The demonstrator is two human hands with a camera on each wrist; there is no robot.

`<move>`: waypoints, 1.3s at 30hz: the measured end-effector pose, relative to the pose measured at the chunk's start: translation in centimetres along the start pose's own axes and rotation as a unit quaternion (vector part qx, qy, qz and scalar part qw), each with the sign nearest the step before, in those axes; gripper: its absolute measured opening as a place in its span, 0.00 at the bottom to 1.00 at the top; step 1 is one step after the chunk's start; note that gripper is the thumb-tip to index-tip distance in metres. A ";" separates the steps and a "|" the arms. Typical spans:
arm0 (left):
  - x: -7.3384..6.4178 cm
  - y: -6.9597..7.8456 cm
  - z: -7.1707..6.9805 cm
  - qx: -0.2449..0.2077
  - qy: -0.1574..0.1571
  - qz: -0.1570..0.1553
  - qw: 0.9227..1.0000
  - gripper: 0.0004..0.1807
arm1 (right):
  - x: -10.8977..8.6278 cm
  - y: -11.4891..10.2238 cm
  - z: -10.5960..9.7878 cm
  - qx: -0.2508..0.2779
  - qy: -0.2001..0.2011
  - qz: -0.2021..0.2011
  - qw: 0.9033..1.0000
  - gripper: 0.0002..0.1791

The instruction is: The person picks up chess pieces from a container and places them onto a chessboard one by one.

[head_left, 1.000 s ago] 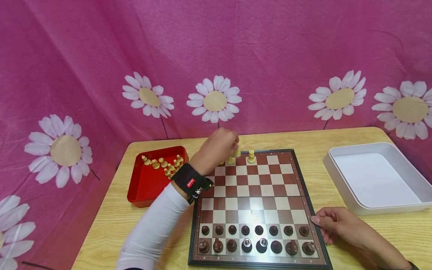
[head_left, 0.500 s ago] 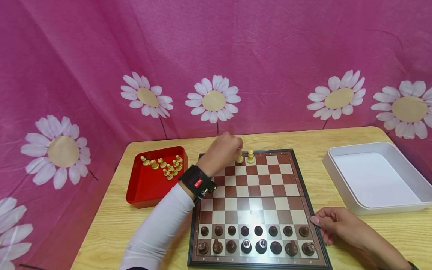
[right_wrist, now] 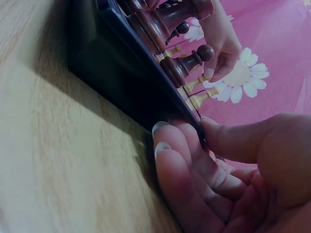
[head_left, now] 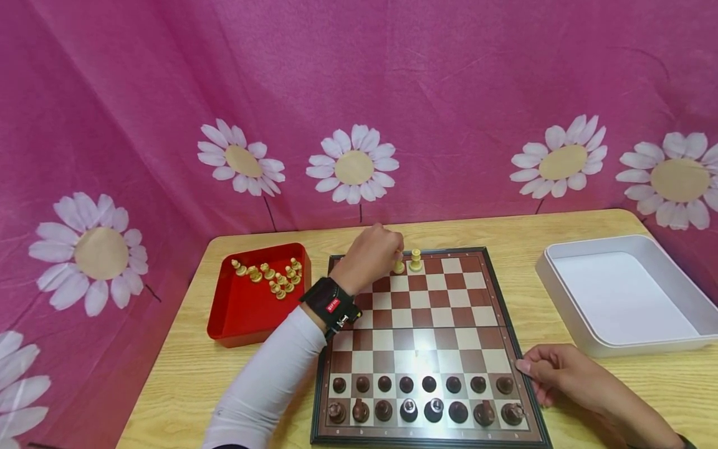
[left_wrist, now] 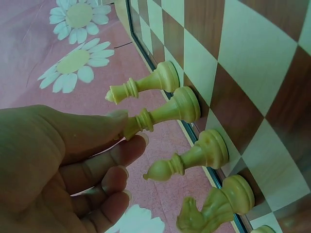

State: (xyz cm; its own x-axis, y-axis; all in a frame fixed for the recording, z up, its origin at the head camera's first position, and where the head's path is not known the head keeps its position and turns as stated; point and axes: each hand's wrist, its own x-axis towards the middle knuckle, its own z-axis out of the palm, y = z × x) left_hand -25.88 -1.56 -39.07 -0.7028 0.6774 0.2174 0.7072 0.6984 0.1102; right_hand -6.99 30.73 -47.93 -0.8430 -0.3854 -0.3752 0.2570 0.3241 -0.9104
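My left hand (head_left: 373, 252) reaches over the far edge of the chessboard (head_left: 409, 318). Its thumb and forefinger pinch the top of a tall cream chess piece (left_wrist: 167, 110), whose head they cover; its base meets a square of the back row. Beside it stands a cream piece with a crown-like top (left_wrist: 150, 83). A cream bishop (left_wrist: 194, 158) and a cream knight (left_wrist: 223, 201) stand on the other side. My right hand (head_left: 572, 374) grips the board's right edge, thumb at the top rim and fingers against the side, near a dark pawn (right_wrist: 182, 65).
A red tray (head_left: 224, 312) at the left holds several cream pieces (head_left: 280, 279). On the right stands a white tray (head_left: 628, 299). Two rows of dark chess pieces (head_left: 434, 408) line the near side of the board. A pink flowered cloth (head_left: 449, 112) hangs behind the table.
My left hand has moved slightly right and down, bringing the tall cream piece onto the back row beside the crowned one. My right hand has stayed at the board's edge.
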 end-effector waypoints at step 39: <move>-0.6 0.0 -1.9 0.069 -0.039 -0.029 0.996 0.17 | 0.1 -0.1 0.2 -0.025 -0.004 -0.016 1.000 0.15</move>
State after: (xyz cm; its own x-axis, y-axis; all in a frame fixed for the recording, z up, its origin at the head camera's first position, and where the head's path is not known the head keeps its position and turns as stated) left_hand -25.36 -2.40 -37.33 -0.7493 0.6476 0.1382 0.6521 0.7580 -0.0162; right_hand -7.06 30.50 -47.89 -0.8467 -0.4023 -0.3482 0.2063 0.3550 -0.9118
